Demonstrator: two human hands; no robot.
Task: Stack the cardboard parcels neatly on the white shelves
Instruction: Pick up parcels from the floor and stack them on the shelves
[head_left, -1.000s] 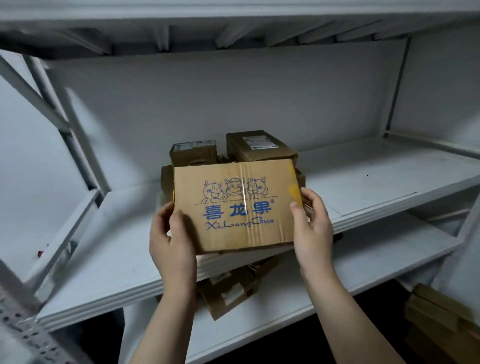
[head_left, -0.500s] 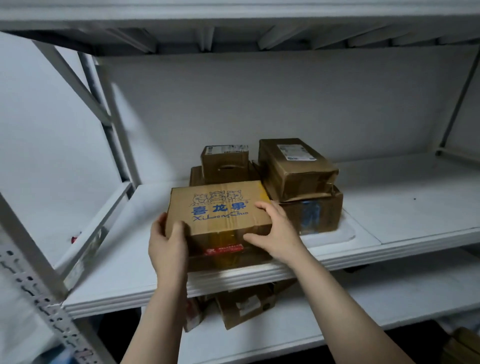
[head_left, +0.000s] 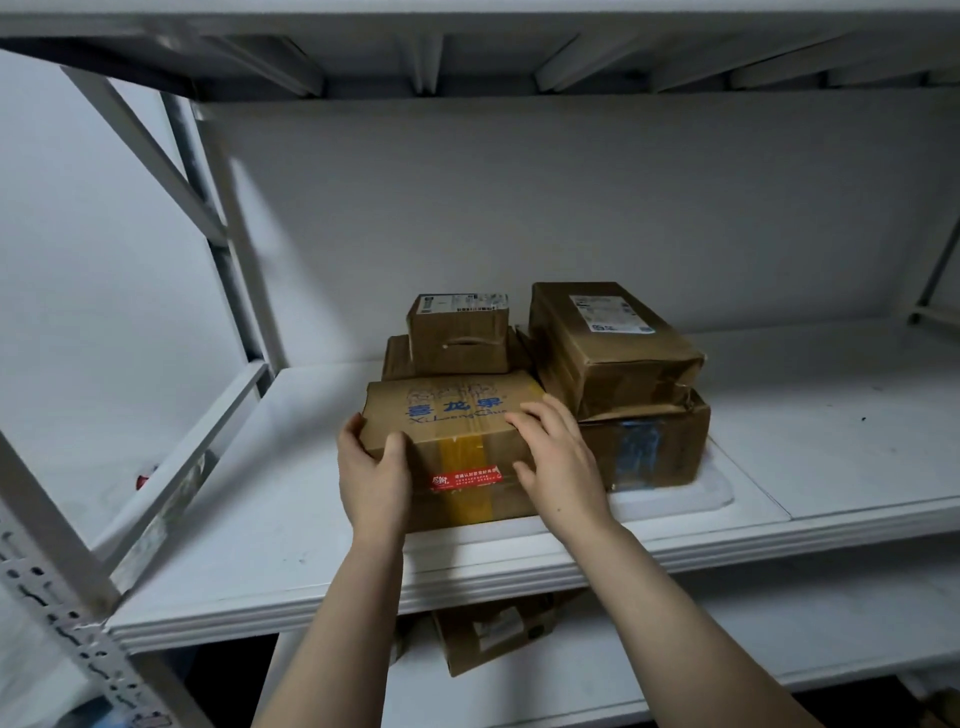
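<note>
Nearest, below the forearms, a lower shelf (head_left: 727, 654) carries one cardboard box (head_left: 493, 636) with a white label, lying askew under the front edge of the middle shelf (head_left: 249, 545).

On the middle shelf, close to its front edge and about halfway along, stands the printed box (head_left: 457, 441), blue lettering on top, yellow tape and a red sticker on its front face. The left hand (head_left: 371, 478) grips its front left corner, fingers curled round the side and thumb on the front face. The right hand (head_left: 558, 462) lies flat over its top right edge, fingers spread and nearly straight, thumb against the front face.

Touching the printed box on the right is a flat box (head_left: 657, 447) with blue tape; a long labelled box (head_left: 613, 343) lies on top of it, slightly turned.

Behind the printed box, a small labelled box (head_left: 457, 332) sits on another box (head_left: 397, 358), mostly hidden.

Farthest, the white back wall (head_left: 571, 208) closes the bay, with a slanted brace (head_left: 140, 150) at the left.
</note>
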